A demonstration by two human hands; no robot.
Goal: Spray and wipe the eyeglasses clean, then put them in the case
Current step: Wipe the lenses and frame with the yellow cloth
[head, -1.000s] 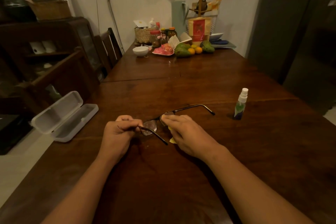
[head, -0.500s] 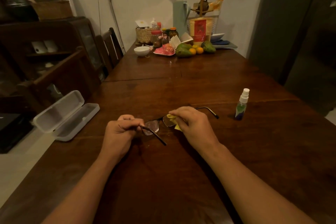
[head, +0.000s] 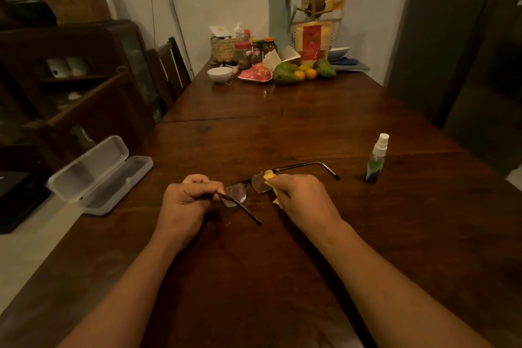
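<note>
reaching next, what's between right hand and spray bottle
Head view: past the right hand, only the temple tip of the eyeglasses, then bare table up to the spray bottle.

The eyeglasses (head: pixel 236 193), thin dark frame with both temples unfolded, are held low over the near middle of the counter (head: pixel 282 135). The left grip (head: pixel 186 200) pinches one temple and the right grip (head: pixel 305 195) presses a yellow cloth (head: pixel 269 177) on one lens. The small spray bottle (head: pixel 375 159) stands upright at the right. The pale grey case (head: pixel 99 175) lies open at the left edge.
</note>
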